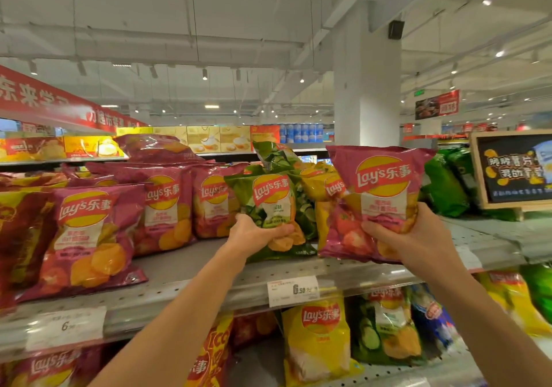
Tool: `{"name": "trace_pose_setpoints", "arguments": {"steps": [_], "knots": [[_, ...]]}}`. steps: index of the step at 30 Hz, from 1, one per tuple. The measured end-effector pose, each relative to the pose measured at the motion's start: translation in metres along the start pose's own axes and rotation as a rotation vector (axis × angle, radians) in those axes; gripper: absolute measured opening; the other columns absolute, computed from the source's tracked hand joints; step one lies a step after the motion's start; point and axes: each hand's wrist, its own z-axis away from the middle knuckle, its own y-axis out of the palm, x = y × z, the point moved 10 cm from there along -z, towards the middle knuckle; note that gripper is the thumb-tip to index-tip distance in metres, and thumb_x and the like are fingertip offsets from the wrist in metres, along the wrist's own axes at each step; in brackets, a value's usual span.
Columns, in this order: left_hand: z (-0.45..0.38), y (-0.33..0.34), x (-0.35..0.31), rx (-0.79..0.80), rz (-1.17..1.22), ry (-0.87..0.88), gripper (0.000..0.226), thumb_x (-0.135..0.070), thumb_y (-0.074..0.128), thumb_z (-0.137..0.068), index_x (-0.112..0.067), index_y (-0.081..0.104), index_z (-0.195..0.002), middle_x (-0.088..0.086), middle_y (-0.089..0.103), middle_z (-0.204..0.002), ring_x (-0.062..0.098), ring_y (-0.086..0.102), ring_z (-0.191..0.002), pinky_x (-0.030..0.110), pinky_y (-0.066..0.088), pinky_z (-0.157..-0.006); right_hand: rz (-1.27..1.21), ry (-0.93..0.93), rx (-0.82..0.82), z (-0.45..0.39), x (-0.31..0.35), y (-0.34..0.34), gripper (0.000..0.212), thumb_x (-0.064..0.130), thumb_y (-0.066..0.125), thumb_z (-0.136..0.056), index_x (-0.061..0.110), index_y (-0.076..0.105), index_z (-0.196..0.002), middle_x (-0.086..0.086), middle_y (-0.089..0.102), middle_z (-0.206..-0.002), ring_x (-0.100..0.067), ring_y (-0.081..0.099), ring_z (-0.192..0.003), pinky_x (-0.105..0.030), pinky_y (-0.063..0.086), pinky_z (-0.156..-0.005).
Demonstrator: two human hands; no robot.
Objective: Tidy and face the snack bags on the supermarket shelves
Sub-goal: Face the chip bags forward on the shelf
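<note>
Green snack bag (270, 207) in left hand (254, 234), pink bag (379, 195) in right hand (403, 234)

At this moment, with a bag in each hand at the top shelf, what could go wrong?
The left hand grips the green bag low, so its top may flop backward. The pink bag in the right hand sits among yellow bags, risking a mixed facing. Both stand near the shelf edge and might slide off.

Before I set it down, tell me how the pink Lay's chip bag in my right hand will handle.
The pink Lay's chip bag looks puffed, so probably light for its size. The right hand dents its lower edge, suggesting soft film and fragile chips. Its glossy surface may slide, and upright it could tip on the metal shelf.
</note>
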Motion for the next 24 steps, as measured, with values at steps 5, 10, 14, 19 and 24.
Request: {"name": "trace_pose_setpoints", "arguments": {"steps": [5,10,14,19,24], "knots": [[0.001,0.008,0.001,0.044,-0.102,-0.076,0.145,-0.064,0.085,-0.057,-0.001,0.001,-0.155,0.011,0.034,-0.156,0.029,0.038,-0.141,0.043,0.037,-0.114,-0.063,-0.001,0.102,0.012,0.010,0.024,0.076,0.052,0.088,-0.063,0.026,0.057,-0.127,0.009,0.070,-0.112,-0.017,0.066,-0.105,-0.047,0.055,-0.094],[0.023,-0.018,0.004,0.126,-0.306,-0.054,0.158,-0.074,0.080,-0.034,-0.006,0.006,-0.156,0.010,0.031,-0.157,0.028,0.038,-0.140,0.042,0.038,-0.113,-0.124,-0.059,0.139,0.027,0.040,0.053,0.069,0.047,0.089,-0.066,0.033,0.055,-0.124,0.018,0.068,-0.110,-0.003,0.063,-0.099,-0.036,0.055,-0.091],[0.055,-0.071,0.019,0.080,-0.517,0.025,0.118,-0.079,0.076,-0.052,-0.014,0.040,-0.143,-0.001,0.049,-0.138,0.017,0.050,-0.121,0.034,0.047,-0.100,-0.164,-0.083,0.199,0.036,0.067,0.089,0.073,0.046,0.089,-0.068,0.026,0.054,-0.129,0.013,0.068,-0.113,-0.012,0.064,-0.106,-0.039,0.054,-0.095],[0.114,-0.139,0.034,-0.119,-0.759,0.127,0.057,-0.075,0.076,-0.060,-0.027,0.061,-0.087,-0.012,0.062,-0.088,0.004,0.058,-0.080,0.019,0.045,-0.061,-0.222,-0.108,0.281,0.051,0.104,0.146,0.078,0.052,0.088,-0.067,0.028,0.050,-0.131,0.014,0.066,-0.116,-0.011,0.062,-0.107,-0.033,0.052,-0.091],[0.148,-0.172,0.035,-0.363,-0.967,0.149,0.032,-0.057,0.075,-0.079,-0.027,0.063,-0.079,-0.010,0.061,-0.078,0.010,0.060,-0.074,0.031,0.054,-0.068,-0.219,-0.119,0.381,0.069,0.134,0.212,0.079,0.050,0.088,-0.069,0.023,0.051,-0.134,0.006,0.068,-0.122,-0.017,0.063,-0.113,-0.043,0.053,-0.099]]}}
